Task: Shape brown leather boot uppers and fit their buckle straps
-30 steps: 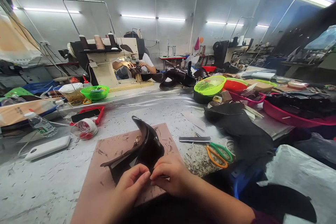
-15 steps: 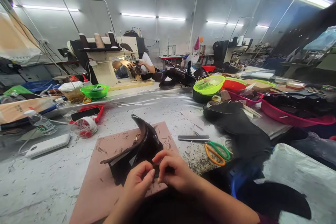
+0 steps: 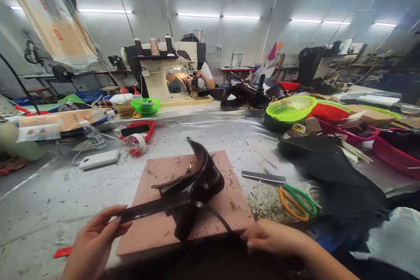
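Note:
A glossy dark-brown leather piece (image 3: 208,179), curved and standing partly upright with a small metal fitting on its inner side, rests on the pinkish board (image 3: 160,245). My left hand (image 3: 98,236) pinches the end of a flat dark leather strap (image 3: 151,208) that stretches left from this piece. From its right side a narrow dark strip (image 3: 218,216) curves down toward my right hand (image 3: 269,238). The fingers of that hand are curled closed near the board's lower right corner. What lies in them is hidden.
Orange-and-green-handled scissors (image 3: 295,203) and a dark strip with a white line (image 3: 264,177) lie right of the board. Black material (image 3: 315,157) spreads beyond them. A white power bank (image 3: 100,159) and a tape roll (image 3: 134,144) sit left. Across the table, a person works at a sewing machine (image 3: 157,78).
My hands, close together before, have moved wide apart. The leather piece has turned, with its strap now drawn out to the left. The view has swung left.

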`<state>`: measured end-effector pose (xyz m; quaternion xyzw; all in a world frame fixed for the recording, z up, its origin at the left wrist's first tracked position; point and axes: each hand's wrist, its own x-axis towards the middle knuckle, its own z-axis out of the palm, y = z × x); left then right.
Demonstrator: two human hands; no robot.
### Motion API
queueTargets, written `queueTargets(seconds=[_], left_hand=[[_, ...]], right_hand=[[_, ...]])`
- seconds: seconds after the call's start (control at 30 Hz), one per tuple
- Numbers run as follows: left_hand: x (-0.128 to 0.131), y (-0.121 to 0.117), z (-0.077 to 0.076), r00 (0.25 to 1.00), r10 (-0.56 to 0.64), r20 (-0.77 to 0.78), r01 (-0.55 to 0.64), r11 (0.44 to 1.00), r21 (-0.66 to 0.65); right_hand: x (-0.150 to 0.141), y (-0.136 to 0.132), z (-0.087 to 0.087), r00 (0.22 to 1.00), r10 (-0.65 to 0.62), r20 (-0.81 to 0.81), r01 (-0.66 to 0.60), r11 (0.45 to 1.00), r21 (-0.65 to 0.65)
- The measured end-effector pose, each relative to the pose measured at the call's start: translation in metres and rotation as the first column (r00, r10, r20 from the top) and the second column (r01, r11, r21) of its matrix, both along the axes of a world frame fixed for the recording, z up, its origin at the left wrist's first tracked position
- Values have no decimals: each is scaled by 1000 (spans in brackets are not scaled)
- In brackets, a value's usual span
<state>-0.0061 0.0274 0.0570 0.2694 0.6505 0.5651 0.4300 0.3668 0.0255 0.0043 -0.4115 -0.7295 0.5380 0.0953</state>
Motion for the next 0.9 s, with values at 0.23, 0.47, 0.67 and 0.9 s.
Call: queueTargets(seconds=[0.23,0.47,0.67,0.9], left_hand=[[19,-14,-54,992,-54,117,63,995,-75],[64,-15,-59,945,-81,317,91,996,-15],[73,-26,-49,901,-198,385,174,980,95],[70,-36,-47,877,-302,375,265,953,148]], right_hand=[[-81,29,38,974,190,124,-222,695,684],[-138,55,37,907,276,317,-397,315,862],[-145,40,45,948,193,252,-318,575,754],[-145,36,36,974,125,190,-225,655,722]])
